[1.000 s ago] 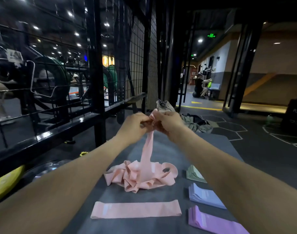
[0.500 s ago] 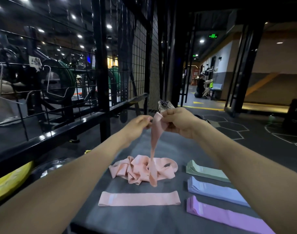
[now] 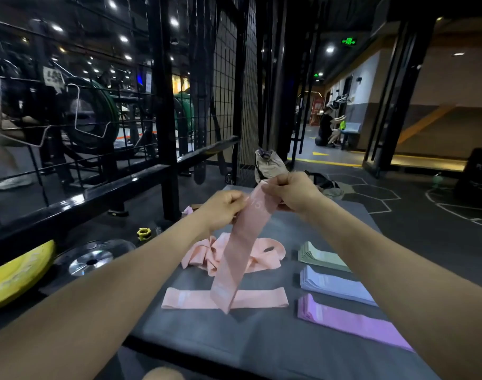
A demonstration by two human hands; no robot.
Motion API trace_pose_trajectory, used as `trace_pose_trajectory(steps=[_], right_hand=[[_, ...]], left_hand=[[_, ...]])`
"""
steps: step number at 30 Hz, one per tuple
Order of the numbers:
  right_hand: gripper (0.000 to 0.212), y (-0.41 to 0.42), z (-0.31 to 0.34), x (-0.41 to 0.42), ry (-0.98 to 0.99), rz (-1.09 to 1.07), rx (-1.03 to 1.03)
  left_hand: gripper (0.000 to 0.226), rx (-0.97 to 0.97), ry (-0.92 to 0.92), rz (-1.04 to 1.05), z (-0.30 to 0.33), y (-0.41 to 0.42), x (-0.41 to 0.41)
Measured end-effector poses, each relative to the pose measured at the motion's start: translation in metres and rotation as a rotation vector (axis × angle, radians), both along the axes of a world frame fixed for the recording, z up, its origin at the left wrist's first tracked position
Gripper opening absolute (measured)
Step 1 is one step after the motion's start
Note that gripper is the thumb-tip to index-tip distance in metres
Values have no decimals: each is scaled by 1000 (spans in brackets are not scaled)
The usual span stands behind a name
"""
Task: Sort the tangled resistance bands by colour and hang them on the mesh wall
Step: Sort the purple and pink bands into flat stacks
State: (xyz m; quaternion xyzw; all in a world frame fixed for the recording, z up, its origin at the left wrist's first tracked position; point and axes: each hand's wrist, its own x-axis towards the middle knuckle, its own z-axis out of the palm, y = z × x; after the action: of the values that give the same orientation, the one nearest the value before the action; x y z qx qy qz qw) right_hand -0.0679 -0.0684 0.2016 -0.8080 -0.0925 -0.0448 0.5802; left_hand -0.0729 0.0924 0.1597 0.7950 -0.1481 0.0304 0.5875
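the pink band (image 3: 241, 250) hangs by its top edge from both hands, its long axis running steeply down and a little to the left, its free end dangling over the flat pink band (image 3: 196, 297) on the grey mat (image 3: 261, 338). the left hand (image 3: 225, 208) pinches the upper left corner and the right hand (image 3: 290, 192) pinches the upper right, so the band lies below and between them. the tangled pink heap (image 3: 204, 256) sits just behind it. the flat band lies crosswise, so the held one likely needs turning to lie alongside.
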Motion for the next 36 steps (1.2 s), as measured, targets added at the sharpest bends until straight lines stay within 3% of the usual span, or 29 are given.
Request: trace_pose_trajectory(steps=[2, 5, 8, 11, 13, 16, 19, 22, 28, 32, 36], right_hand=[[23, 4, -2, 2, -27, -38, -15], [23, 8, -4, 6, -67, -89, -3], [21, 1, -8, 14, -105, -177, 14], [29, -14, -16, 22, -105, -302, 17], [27, -28, -24, 25, -56, -381, 74], [25, -47, -45, 22, 48, -462, 164], [22, -57, -68, 19, 109, -509, 163], [18, -56, -88, 16, 173, -511, 163], [29, -47, -119, 16, 237, -518, 107], [28, -51, -140, 18, 273, -549, 62], [26, -58, -164, 20, 329, -461, -35]], left_hand=[[26, -55, 54, -31, -7, 2, -2], [19, 28, 65, -115, -23, 3, -5], [27, 73, 137, -171, -40, 5, -9], [28, 215, 181, -167, -63, 17, -6], [16, 308, 181, -126, -75, 29, -7], [41, 541, 113, -8, -91, 53, -6], [41, 634, 92, -5, -96, 69, -15], [38, 571, 127, 39, -98, 77, -25], [42, 432, 317, 153, -108, 100, -27], [10, 102, 586, 96, -115, 121, -29], [11, -81, 644, 207, -132, 136, -26]])
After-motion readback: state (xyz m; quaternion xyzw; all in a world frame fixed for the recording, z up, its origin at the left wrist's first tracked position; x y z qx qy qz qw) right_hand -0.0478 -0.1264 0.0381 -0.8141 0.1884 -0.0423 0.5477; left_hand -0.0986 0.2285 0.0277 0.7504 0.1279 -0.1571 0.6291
